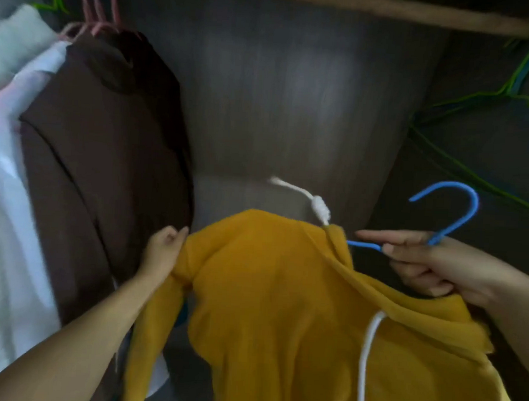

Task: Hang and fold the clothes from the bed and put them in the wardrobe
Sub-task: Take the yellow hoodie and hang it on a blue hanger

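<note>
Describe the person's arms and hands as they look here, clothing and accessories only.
Both forearms are bare up to the frame's edge: no sleeves or cuffs in view. The left hand and right hand wear no gloves, and no rings, watch or bracelets are visible. The picture is somewhat blurred, so fine details cannot be told.

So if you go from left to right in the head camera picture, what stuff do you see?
White hanging clothes → dark brown hanging garment → left hand → mustard-yellow hoodie → right hand → blue wire hanger hook → green empty hangers.
</note>
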{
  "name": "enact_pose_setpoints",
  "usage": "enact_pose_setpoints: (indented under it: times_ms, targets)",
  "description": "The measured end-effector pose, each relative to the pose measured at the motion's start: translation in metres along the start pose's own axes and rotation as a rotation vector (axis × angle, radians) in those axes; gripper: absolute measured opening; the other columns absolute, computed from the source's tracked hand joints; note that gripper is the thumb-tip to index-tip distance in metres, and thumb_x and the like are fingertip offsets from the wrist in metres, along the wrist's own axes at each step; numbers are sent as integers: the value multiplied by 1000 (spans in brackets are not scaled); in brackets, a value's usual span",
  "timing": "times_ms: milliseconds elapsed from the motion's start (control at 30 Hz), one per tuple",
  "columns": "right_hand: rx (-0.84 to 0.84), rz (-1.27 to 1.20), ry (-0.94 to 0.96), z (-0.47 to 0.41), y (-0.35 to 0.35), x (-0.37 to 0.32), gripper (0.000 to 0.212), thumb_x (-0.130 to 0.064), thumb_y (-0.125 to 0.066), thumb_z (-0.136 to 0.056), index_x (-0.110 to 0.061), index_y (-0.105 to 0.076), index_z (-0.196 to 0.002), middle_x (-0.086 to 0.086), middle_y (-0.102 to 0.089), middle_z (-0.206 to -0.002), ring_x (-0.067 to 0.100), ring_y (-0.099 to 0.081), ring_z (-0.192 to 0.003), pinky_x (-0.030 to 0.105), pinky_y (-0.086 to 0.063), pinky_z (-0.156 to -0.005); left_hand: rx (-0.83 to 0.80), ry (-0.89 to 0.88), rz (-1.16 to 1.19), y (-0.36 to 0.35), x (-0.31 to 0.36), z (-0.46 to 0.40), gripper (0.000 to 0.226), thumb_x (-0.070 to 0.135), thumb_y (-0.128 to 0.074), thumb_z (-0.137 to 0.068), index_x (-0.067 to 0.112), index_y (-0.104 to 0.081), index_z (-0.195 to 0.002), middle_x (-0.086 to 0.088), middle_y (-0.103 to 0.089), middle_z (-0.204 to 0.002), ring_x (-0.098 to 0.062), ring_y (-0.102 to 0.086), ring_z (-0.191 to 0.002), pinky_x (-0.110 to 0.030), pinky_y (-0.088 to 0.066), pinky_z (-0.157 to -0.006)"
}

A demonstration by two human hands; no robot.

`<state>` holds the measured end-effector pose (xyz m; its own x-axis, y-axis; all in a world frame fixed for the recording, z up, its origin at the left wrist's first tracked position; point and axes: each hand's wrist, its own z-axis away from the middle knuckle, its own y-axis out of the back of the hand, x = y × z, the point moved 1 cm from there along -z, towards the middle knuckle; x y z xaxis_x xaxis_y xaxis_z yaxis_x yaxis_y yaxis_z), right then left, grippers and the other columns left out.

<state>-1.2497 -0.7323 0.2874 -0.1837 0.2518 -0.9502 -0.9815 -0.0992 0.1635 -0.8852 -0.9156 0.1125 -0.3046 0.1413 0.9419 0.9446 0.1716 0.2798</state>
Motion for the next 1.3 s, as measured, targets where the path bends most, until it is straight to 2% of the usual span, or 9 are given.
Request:
enact_pose_setpoints:
  times_ms: [100,267,400,500,667,833,967,1133,1300]
  targets:
    - [-58,120,-109,-15,-49,21,28,-9,-37,-101,-17,-58,-118,-7,-26,-48,2,-20,-35,11,-19,-29,16,-116,-276,-13,18,14,19,16,-57,-95,-2,-61,-95,-20,-57,-98,-35,-56,-95,-41,-44,-87]
    - [27,-110,-192,-61,-83,4,27,-4,-31,-101,-12,-43,-78,-6,-26,-41,1,-21,-28,9,-17,-26,-272,-926,-216,-61,109,103,26,28,-50,-92,7,-63,-101,-7,-58,-106,-20,-54,-106,-27,-39,-94]
    - [38,-271,-214,-82,-93,-9,34,-2,-26,-99,-12,-38,-69,-5,-28,-37,2,-23,-25,8,-22,-29,-485,-814,-240,-76,127,131,56,54,-59,-85,13,-51,-121,1,-51,-122,-8,-42,-118,-18,-29,-99]
    - [36,-246,-205,-94,-96,-14,35,-1,-23,-97,-14,-35,-67,-7,-27,-38,1,-22,-26,10,-22,-27,-504,-835,-465,-78,131,130,41,58,-61,-82,25,-50,-103,7,-52,-102,-14,-45,-110,-25,-27,-100]
    - [94,-251,-117,-122,-101,-18,41,2,-17,-98,-17,-26,-62,-8,-24,-33,1,-18,-22,14,-11,-23,-521,-1069,-428,-70,137,148,26,33,-63,-81,25,-47,-62,5,-57,-61,-17,-57,-68,-31,-40,-73]
    - [19,-409,-130,-132,-109,-35,41,1,-22,-97,-17,-26,-60,-5,-25,-35,2,-21,-23,10,-14,-26,-648,-692,-424,-50,125,136,18,30,-57,-88,14,-64,-90,0,-66,-90,-14,-60,-87,-32,-46,-81]
    - [-56,-528,-107,-139,-125,-64,34,-3,-33,-97,-10,-34,-64,1,-33,-45,6,-34,-29,11,-30,-32,-1031,-139,101,-30,144,124,29,19,-60,-87,27,-57,-115,7,-65,-108,-3,-62,-100,-18,-49,-87]
    - [-115,-484,35,-142,-160,-110,22,1,-37,-97,-4,-44,-76,9,-54,-73,12,-55,-62,21,-46,-52,-338,-184,33,-19,169,99,8,14,-54,-93,14,-58,-85,3,-52,-69,-12,-50,-65,-28,-39,-66]
    - [-119,192,460,-127,-196,-163,18,-3,-58,-90,7,-64,-104,18,-63,-103,20,-57,-92,30,-43,-76,-18,-308,-40,40,218,46,19,11,-49,-94,-1,-58,-82,-7,-48,-68,-20,-47,-68,-30,-32,-62]
